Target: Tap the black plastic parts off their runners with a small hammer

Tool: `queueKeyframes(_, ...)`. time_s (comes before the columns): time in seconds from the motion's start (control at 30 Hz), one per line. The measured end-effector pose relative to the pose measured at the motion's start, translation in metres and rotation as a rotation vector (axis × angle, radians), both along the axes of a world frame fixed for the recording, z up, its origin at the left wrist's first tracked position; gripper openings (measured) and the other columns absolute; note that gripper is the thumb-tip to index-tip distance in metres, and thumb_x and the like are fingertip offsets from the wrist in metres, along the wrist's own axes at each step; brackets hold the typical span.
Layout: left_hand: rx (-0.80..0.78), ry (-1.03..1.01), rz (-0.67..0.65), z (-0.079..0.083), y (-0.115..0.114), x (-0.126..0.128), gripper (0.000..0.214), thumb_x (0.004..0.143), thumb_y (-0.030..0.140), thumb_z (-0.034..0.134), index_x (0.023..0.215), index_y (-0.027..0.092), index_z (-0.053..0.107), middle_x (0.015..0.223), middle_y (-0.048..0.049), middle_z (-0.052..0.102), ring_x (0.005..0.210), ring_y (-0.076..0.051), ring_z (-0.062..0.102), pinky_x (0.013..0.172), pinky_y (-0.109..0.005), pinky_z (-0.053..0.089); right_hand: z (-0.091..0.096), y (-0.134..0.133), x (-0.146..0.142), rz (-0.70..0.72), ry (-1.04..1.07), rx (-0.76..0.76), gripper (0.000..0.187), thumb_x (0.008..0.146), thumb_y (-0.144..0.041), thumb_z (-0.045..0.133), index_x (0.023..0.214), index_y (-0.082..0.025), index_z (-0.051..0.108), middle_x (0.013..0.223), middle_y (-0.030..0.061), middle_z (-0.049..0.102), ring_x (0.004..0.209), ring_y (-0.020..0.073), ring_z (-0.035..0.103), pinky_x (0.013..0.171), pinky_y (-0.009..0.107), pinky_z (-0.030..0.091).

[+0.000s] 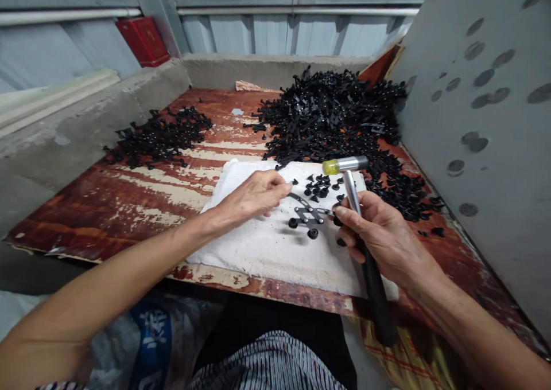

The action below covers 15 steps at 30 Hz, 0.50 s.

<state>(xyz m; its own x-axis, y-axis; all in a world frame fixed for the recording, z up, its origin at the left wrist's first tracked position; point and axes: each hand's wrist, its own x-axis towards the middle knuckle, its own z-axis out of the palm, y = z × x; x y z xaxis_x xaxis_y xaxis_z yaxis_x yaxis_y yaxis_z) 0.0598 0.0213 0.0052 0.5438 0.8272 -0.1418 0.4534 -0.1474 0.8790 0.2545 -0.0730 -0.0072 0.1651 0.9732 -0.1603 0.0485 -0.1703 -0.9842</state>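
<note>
As hands work: a person sits at a worn red desk (129, 189).
Landmark: white cloth (258, 246) on the desk.
Left hand (253, 198): over the cloth, fingertips pinching a black plastic frame (307, 215) lying mid-cloth.
Right hand (383, 238): grip closed round a small hammer (350, 175), head raised above the cloth's far edge.
Loose caps (321, 184): scattered on the cloth beyond the frame.
Big black pile (331, 117): beyond the cloth.
Smaller pile (161, 135): far left of the cloth.

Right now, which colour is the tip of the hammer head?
Yellow: the hammer in the right hand has a yellow tip, seen in the head view.
</note>
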Motion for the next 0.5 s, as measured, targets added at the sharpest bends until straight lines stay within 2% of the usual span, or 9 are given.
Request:
queueKeyframes(0.07, -0.028, 0.009, -0.021, 0.000, -0.006, -0.005, 0.030, 0.087, 0.042, 0.046, 0.084, 0.014, 0.058, 0.086, -0.0073, 0.064, 0.069, -0.012, 0.058, 0.054, -0.023, 0.046, -0.001, -0.003, 0.001, -0.050, 0.028, 0.031, 0.034, 0.071, -0.042, 0.069, 0.079, -0.024, 0.042, 0.051, -0.0097, 0.044, 0.037, 0.0071, 0.037, 0.027, 0.016, 0.030)
queueKeyframes(0.17, 0.017, 0.088, -0.131, 0.005, -0.016, 0.002, 0.033, 0.089, 0.039, 0.042, 0.071, 0.014, 0.056, 0.072, -0.0038, 0.060, 0.061, -0.011, 0.054, 0.054, -0.022, 0.043, -0.003, -0.006, -0.003, -0.037, 0.032, 0.043, 0.032, 0.074, -0.041, 0.068, 0.080, -0.024, 0.041, 0.052, -0.0092, 0.046, 0.037, 0.0073, 0.039, 0.028, 0.017, 0.031)
queueKeyframes(0.27, 0.097, 0.137, -0.101, 0.008, -0.021, 0.020, 0.027, 0.086, 0.032, 0.045, 0.065, 0.016, 0.051, 0.060, 0.0002, 0.055, 0.052, -0.008, 0.046, 0.047, -0.021, 0.034, -0.004, -0.010, -0.013, 0.026, 0.029, 0.025, 0.030, 0.078, -0.042, 0.065, 0.081, -0.023, 0.043, 0.049, -0.0093, 0.047, 0.034, 0.0070, 0.037, 0.029, 0.017, 0.030)
queueKeyframes(0.4, -0.040, 0.142, -0.109, 0.007, -0.011, 0.034, 0.016, 0.083, 0.023, 0.050, 0.068, 0.016, 0.052, 0.057, 0.0016, 0.057, 0.043, -0.007, 0.043, 0.040, -0.020, 0.028, -0.003, -0.017, -0.017, 0.067, 0.024, -0.019, 0.030, 0.081, -0.046, 0.062, 0.086, -0.022, 0.045, 0.050, -0.0073, 0.053, 0.031, 0.0065, 0.036, 0.029, 0.017, 0.030)
queueKeyframes(0.5, -0.118, 0.156, -0.139, 0.005, 0.006, 0.032, 0.014, 0.082, 0.021, 0.050, 0.070, 0.016, 0.054, 0.059, 0.0018, 0.058, 0.040, -0.006, 0.043, 0.038, -0.020, 0.029, -0.002, -0.026, -0.009, -0.004, 0.064, 0.006, 0.033, 0.079, -0.049, 0.065, 0.087, -0.022, 0.048, 0.055, -0.0062, 0.054, 0.035, 0.0067, 0.038, 0.029, 0.016, 0.032)
